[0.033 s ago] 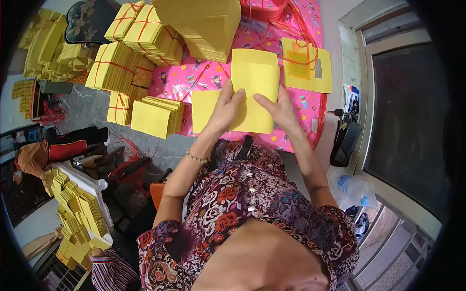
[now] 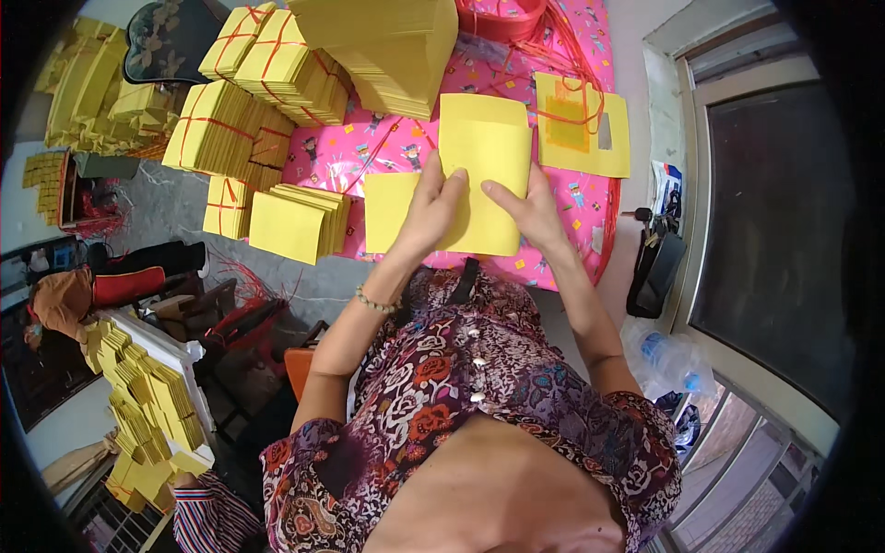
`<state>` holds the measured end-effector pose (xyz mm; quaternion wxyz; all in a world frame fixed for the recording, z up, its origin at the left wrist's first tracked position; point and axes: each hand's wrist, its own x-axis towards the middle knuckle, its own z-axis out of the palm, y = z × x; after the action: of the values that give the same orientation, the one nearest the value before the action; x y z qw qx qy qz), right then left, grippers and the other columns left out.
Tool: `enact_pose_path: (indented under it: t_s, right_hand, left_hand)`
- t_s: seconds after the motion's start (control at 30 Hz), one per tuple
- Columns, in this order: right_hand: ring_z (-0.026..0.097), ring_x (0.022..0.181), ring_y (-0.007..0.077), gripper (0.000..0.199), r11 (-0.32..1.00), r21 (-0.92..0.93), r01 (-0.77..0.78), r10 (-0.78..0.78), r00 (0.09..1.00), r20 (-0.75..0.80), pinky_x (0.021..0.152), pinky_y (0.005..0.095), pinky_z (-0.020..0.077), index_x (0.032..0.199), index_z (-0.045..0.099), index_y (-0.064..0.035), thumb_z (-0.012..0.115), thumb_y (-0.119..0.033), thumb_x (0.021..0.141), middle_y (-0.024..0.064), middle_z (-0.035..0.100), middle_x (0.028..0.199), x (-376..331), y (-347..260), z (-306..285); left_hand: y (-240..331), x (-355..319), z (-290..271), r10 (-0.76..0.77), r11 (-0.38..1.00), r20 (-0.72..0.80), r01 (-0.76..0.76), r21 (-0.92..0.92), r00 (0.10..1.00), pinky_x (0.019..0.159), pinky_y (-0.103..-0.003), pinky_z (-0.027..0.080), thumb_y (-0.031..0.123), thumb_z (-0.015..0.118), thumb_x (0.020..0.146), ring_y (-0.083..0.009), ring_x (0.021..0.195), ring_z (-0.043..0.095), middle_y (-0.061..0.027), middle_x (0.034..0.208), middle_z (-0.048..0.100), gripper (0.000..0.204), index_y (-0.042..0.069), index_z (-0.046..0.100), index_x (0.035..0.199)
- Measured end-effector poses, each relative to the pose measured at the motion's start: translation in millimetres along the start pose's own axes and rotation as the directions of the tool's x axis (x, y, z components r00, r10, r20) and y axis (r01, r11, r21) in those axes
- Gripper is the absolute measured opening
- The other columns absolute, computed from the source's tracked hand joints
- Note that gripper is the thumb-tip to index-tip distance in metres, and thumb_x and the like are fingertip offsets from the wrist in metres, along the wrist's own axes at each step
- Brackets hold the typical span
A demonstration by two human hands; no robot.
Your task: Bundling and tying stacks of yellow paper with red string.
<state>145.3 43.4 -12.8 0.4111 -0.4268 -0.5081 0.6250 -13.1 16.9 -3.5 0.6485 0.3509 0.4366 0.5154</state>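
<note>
Both hands hold a yellow paper envelope upright over the pink table; whether it is one or a small stack I cannot tell. My left hand grips its left edge with the thumb on the front. On the right edge, my right hand is closed the same way, thumb across the front and fingers behind. Beside my left hand lies another flat yellow sheet or envelope. A yellow sheet with an orange-yellow patch and a grey rectangle lies to the right.
The pink patterned tablecloth bears bundles of yellow envelopes tied with red strapping, a tall yellow stack and a loose pile. A red basin with red strips stands at the back. Lower left, a striped sleeve shows another person near more yellow envelopes.
</note>
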Motion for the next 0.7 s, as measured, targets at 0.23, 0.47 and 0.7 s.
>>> enact_pose_path:
  t_s: [0.23,0.47,0.7]
  right_hand:
    - [0.060,0.099,0.0166,0.047,0.991,-0.069,0.111,-0.112,0.993,-0.025,0.084,0.0310,0.0497,0.123,0.047,0.0005,0.067,-0.009,0.082,0.0100,0.061,0.111,-8,-7,7]
    - [0.061,0.096,0.0145,0.039,0.998,-0.005,0.055,-0.055,0.998,0.017,0.082,0.0296,0.0498,0.118,0.051,0.0010,0.066,-0.011,0.084,0.0084,0.063,0.106,-9,-15,9]
    - [0.059,0.095,0.0125,0.036,0.997,0.008,0.072,-0.072,0.997,0.027,0.082,0.0294,0.0492,0.117,0.052,0.0010,0.065,-0.010,0.085,0.0073,0.063,0.106,-15,-23,13]
  left_hand:
    - [-8,-6,4,0.223,0.953,-0.046,-0.208,0.221,0.974,0.096,-0.029,0.039,0.011,0.043,0.097,-0.0168,0.113,0.048,-0.0141,0.122,0.051,0.042,-0.003,0.031,0.134]
    - [-2,-14,2,0.204,0.969,-0.017,-0.200,0.145,0.979,0.097,-0.030,0.037,0.010,0.041,0.098,-0.0160,0.115,0.046,-0.0117,0.125,0.049,0.039,-0.001,0.032,0.134]
    - [-6,-20,5,0.350,0.917,-0.035,-0.335,0.216,0.936,0.094,-0.028,0.038,0.011,0.041,0.098,-0.0145,0.110,0.047,-0.0099,0.119,0.051,0.037,0.000,0.033,0.133]
